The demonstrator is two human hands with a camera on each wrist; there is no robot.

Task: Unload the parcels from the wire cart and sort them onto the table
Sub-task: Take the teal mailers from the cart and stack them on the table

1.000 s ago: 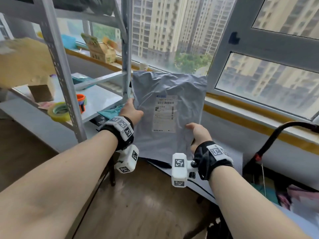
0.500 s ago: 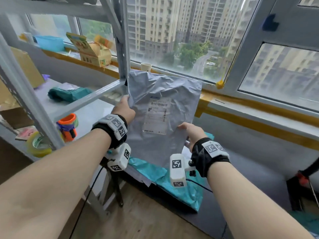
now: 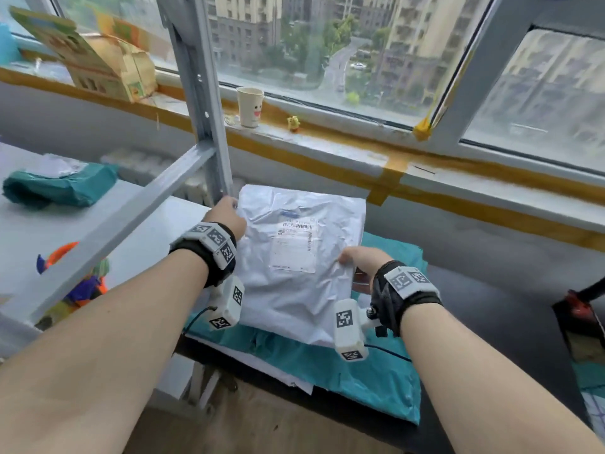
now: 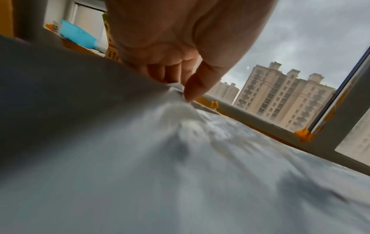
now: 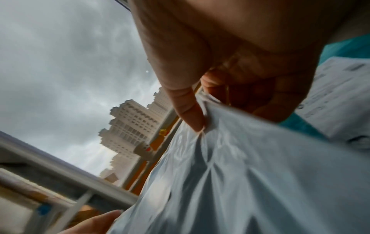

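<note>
A grey plastic mailer parcel (image 3: 304,283) with a white shipping label lies nearly flat over a teal parcel (image 3: 370,375) on the dark table (image 3: 497,322). My left hand (image 3: 229,211) pinches the mailer's far left corner; the left wrist view shows the thumb (image 4: 198,83) pressing the crumpled plastic (image 4: 200,142) against the curled fingers. My right hand (image 3: 357,257) grips the right edge, thumb (image 5: 190,110) on top of the mailer (image 5: 250,174), fingers curled beneath. A corner of the cart shows at the right edge (image 3: 582,309).
A grey metal shelf rack (image 3: 203,103) stands just left of the parcel, its shelf holding a teal parcel (image 3: 59,188) and tape dispensers (image 3: 82,283). On the windowsill (image 3: 327,142) sit a paper cup (image 3: 250,106), a small yellow figure (image 3: 293,123) and a cardboard box (image 3: 108,63).
Both hands have brought the grey mailer down from upright in front of the window to nearly flat on the teal parcel on the table. My view has dipped towards the table.
</note>
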